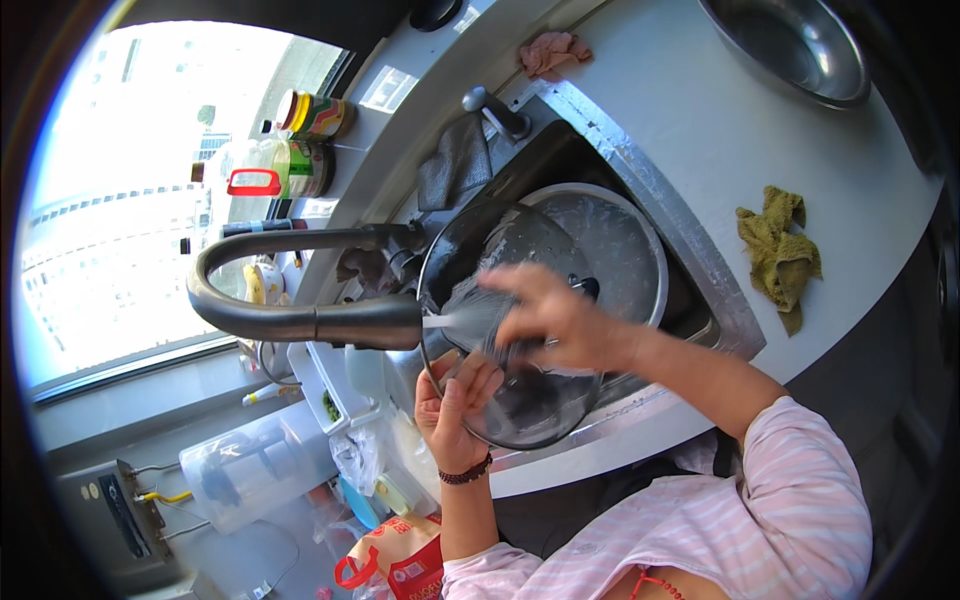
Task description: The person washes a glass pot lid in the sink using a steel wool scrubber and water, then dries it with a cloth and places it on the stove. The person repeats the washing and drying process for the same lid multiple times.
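A round clear glass lid [551, 401] with a metal rim is tilted over the sink, under the faucet. My left hand [457, 405] grips its near left edge, thumb and fingers around the rim. Over the middle of the lid, my right hand [551, 315] is blurred, its fingers apart; nothing shows in it, though its underside is hidden. Water runs from the pull-down faucet [367, 322] and spreads across the glass. A dark knob [583, 285] partly shows beside my right hand. Beneath the lid, a metal basin [619, 240] sits in the sink [675, 300].
A grey cloth [455, 165] and a dispenser pump [499, 116] are behind the sink. To the right lie an olive cloth [780, 255] and a steel bowl [840, 67]; a pink cloth [553, 54] lies farther back. Bottles [300, 169] line the windowsill; a paper bag [405, 551] stands lower left.
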`<state>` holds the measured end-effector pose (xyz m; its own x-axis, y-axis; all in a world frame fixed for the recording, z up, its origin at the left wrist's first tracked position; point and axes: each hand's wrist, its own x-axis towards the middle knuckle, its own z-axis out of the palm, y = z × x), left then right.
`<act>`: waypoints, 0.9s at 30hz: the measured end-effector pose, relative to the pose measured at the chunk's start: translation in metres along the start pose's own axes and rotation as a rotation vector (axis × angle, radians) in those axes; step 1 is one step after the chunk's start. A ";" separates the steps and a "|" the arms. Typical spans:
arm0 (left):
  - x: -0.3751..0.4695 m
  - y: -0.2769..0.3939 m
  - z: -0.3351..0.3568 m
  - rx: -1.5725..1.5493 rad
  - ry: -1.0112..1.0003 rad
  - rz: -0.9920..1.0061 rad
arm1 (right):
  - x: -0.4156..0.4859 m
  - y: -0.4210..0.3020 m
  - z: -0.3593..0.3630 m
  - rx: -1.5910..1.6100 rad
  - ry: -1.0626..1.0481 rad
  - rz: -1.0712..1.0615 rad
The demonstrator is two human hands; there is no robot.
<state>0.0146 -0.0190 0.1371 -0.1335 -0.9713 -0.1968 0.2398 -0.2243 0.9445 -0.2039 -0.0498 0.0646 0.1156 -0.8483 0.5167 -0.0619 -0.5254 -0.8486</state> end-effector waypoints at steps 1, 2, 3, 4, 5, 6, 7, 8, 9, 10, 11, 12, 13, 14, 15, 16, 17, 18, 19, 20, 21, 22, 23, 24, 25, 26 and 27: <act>0.000 -0.003 -0.002 -0.001 0.013 0.012 | 0.000 -0.014 0.005 -0.002 -0.100 -0.076; 0.001 -0.006 -0.003 -0.002 0.026 0.024 | -0.003 -0.019 0.012 -0.021 -0.131 -0.155; 0.000 -0.006 0.001 0.003 0.042 0.047 | -0.005 -0.019 0.017 -0.039 -0.161 -0.236; -0.001 -0.006 0.003 0.007 0.060 0.070 | -0.006 -0.011 0.015 -0.047 -0.106 -0.143; -0.004 -0.005 0.003 0.004 0.035 0.044 | -0.006 0.002 0.010 -0.053 -0.053 -0.050; -0.008 0.000 0.002 0.008 0.014 0.027 | -0.004 0.018 0.003 -0.054 0.001 0.033; -0.013 0.005 0.001 0.009 -0.010 0.019 | -0.004 0.037 -0.004 -0.158 0.127 0.177; -0.016 0.008 0.000 0.009 -0.012 0.043 | -0.002 0.057 -0.012 -0.257 0.253 0.321; -0.018 0.010 0.000 0.029 0.010 0.047 | 0.001 0.068 -0.019 -0.448 0.217 0.460; -0.021 0.012 0.001 0.047 0.031 0.048 | 0.007 0.076 -0.023 -0.642 0.180 0.599; -0.023 0.014 0.000 0.065 0.055 0.049 | 0.017 0.083 -0.020 -0.672 0.203 0.453; -0.025 0.014 -0.005 0.026 0.053 0.059 | 0.031 0.088 -0.009 -0.692 0.221 0.307; -0.024 0.013 -0.004 0.028 0.063 0.056 | 0.045 0.096 0.000 -0.712 0.240 0.161; -0.023 0.013 -0.001 0.031 0.074 0.052 | 0.066 0.106 0.008 -0.637 0.158 0.053; -0.021 0.011 0.001 0.036 0.080 0.047 | 0.088 0.121 0.013 -0.561 0.081 -0.052; -0.018 0.011 0.003 0.025 0.076 0.037 | 0.113 0.140 0.017 -0.652 0.091 -0.152; -0.015 0.011 0.006 0.033 0.078 0.038 | 0.138 0.163 0.019 -0.746 0.107 -0.256; -0.014 0.012 0.008 0.044 0.089 0.042 | 0.157 0.179 0.024 -0.831 0.120 -0.362; -0.016 0.013 0.008 0.052 0.103 0.037 | 0.161 0.191 0.025 -0.870 0.025 -0.320; -0.015 0.013 0.008 0.048 0.116 0.043 | 0.159 0.203 0.019 -0.914 -0.066 -0.275; -0.016 0.013 0.002 0.051 0.126 0.051 | 0.156 0.211 0.023 -0.947 -0.168 -0.224; -0.019 0.012 -0.003 0.048 0.138 0.052 | 0.153 0.187 0.021 -0.947 -0.289 -0.055; -0.021 0.011 -0.006 0.045 0.145 0.052 | 0.148 0.186 0.026 -0.845 -0.293 0.053; -0.021 0.012 -0.005 0.039 0.137 0.054 | 0.142 0.182 0.021 -0.752 -0.291 0.162; -0.018 0.014 -0.003 0.034 0.130 0.055 | 0.136 0.173 0.017 -0.657 -0.286 0.271; -0.015 0.016 -0.001 0.030 0.122 0.055 | 0.125 0.163 0.011 -0.526 -0.198 0.248; -0.014 0.017 0.001 0.038 0.116 0.065 | 0.115 0.134 0.003 -0.388 -0.115 0.212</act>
<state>0.0199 -0.0096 0.1560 -0.0062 -0.9869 -0.1614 0.2077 -0.1592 0.9652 -0.1954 -0.2178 0.0104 0.1679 -0.9384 0.3019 -0.4606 -0.3455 -0.8176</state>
